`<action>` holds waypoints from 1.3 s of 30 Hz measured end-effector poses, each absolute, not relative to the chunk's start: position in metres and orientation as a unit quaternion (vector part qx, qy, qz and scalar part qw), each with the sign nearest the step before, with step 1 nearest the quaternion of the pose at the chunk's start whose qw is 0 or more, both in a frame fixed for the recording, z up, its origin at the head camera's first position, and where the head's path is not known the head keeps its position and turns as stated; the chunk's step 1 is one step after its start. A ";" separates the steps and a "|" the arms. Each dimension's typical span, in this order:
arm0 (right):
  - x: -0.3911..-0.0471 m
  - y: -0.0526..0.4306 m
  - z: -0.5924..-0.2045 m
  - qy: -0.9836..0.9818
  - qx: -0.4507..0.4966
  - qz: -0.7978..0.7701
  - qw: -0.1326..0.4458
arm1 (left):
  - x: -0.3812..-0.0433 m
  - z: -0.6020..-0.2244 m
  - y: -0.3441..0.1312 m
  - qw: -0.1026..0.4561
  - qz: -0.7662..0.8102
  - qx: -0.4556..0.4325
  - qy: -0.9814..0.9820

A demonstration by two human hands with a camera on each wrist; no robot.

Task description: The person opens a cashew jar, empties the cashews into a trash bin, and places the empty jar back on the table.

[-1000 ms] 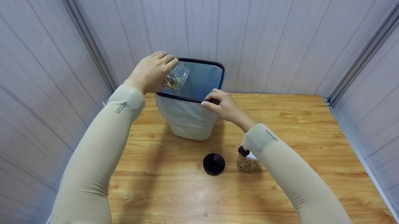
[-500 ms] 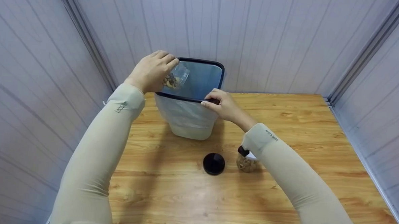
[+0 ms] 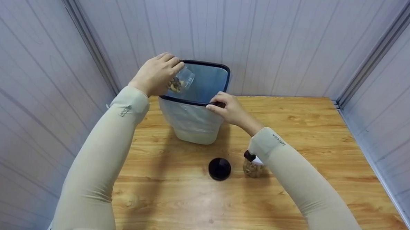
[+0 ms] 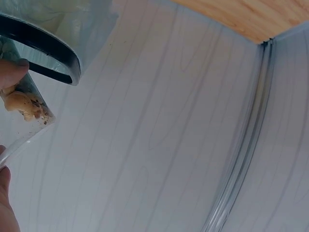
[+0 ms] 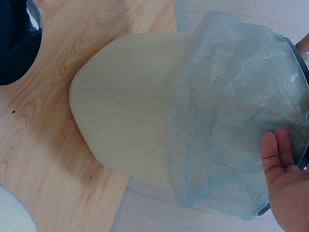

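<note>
My left hand (image 3: 157, 73) grips a clear jar (image 3: 187, 77) from above and holds it tipped on its side over the open mouth of a waste bin. Nuts (image 3: 175, 85), apparently cashews among darker pieces, lie inside it; the left wrist view shows tan nuts (image 4: 24, 104) and dark crumbs gathered by the jar's end. The pale waste bin (image 3: 196, 136) has a black rim (image 3: 188, 100) and a bluish plastic liner (image 5: 231, 96) folded over its outside. My right hand (image 3: 228, 108) pinches the near right part of that rim, thumb outside against the liner.
A round black lid (image 3: 219, 169) lies on the wooden table (image 3: 187, 197) in front of the bin. Right of it stands a second jar of nuts (image 3: 254, 168) with a white top, partly hidden by my right forearm. Pale panelled walls (image 3: 280, 45) enclose the table.
Hardly anything differs: both hands stay where they were, and the jar keeps its tilt over the bin. The nuts in the jar have shifted slightly.
</note>
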State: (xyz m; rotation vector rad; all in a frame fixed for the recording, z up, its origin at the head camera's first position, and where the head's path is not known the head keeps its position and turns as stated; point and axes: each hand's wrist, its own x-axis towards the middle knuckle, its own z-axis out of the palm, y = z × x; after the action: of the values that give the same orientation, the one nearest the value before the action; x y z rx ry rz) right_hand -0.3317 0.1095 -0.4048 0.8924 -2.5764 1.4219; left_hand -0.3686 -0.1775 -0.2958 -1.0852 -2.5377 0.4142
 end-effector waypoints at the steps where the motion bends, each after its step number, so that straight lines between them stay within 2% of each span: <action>1: -0.332 0.110 -0.405 -0.837 0.291 0.462 0.033 | -0.368 -0.296 -0.177 0.172 0.150 -0.382 -0.896; 39: -0.331 0.110 -0.405 -0.840 0.282 0.462 0.031 | -0.368 -0.291 -0.177 0.178 0.195 -0.383 -0.885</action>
State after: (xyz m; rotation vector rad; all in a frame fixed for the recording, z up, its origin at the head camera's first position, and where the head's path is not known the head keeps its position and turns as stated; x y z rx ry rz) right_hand -0.3308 0.1103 -0.4046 0.8689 -2.5891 1.4221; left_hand -0.3680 -0.1774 -0.2913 -1.0849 -2.5040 0.5511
